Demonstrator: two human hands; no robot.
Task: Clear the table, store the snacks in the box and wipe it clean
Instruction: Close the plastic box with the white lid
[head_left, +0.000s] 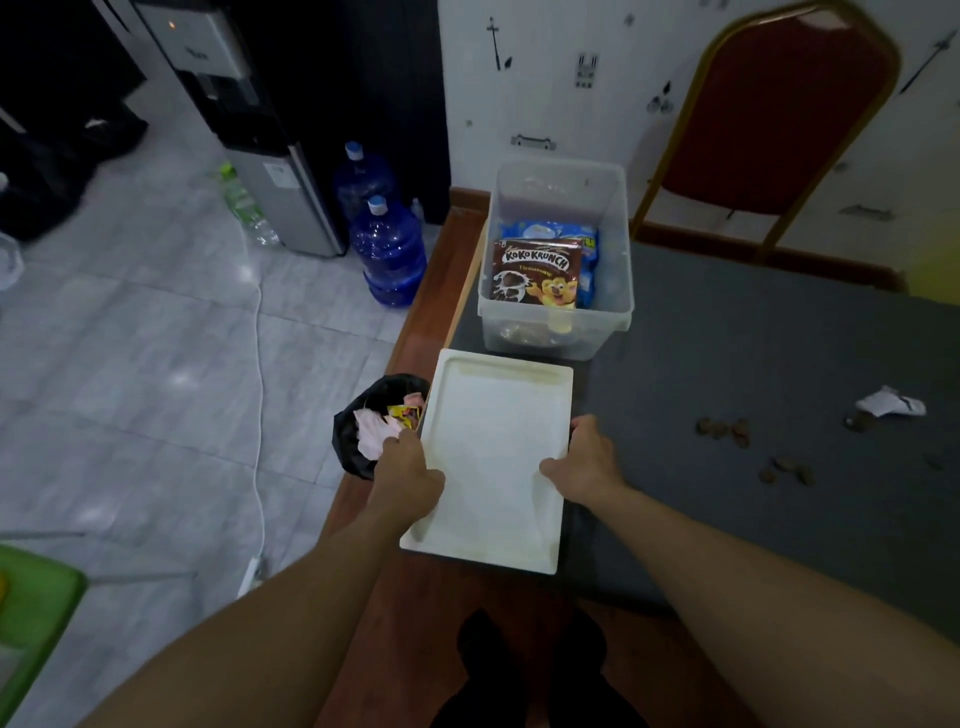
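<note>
Clear plastic box (540, 338) of snacks stands on the grey worktop (753, 338), straight ahead of both hands and just past the far end of a white tray (493, 457). Inside the box a brown Koko Krunch packet (535, 270) stands upright, with blue packets (589, 249) behind it.

The person holds the tray by its long sides. The left hand (408, 475) grips the left edge, thumb lying on the tray's upper face and fingers curled under. The right hand (587, 460) grips the right edge the same way, thumb over the rim. The tray's surface is bare. It sits over the worktop's left wooden border. Whether it rests on the surface or is lifted slightly, I cannot tell.

Just left of the left hand, down on the floor, a black bin bag (345, 436) stands open with pink and yellow wrappers inside.

To the right of the right hand, brown snack pieces (722, 428) are scattered on the worktop in two loose groups. Farther right lies a crumpled white paper (891, 402).

Beyond the box a red padded chair (779, 104) with a gold frame stands against the wall. Far ahead of the left hand, two blue water bottles (387, 254) stand on the tiled floor beside a water dispenser (244, 104).
</note>
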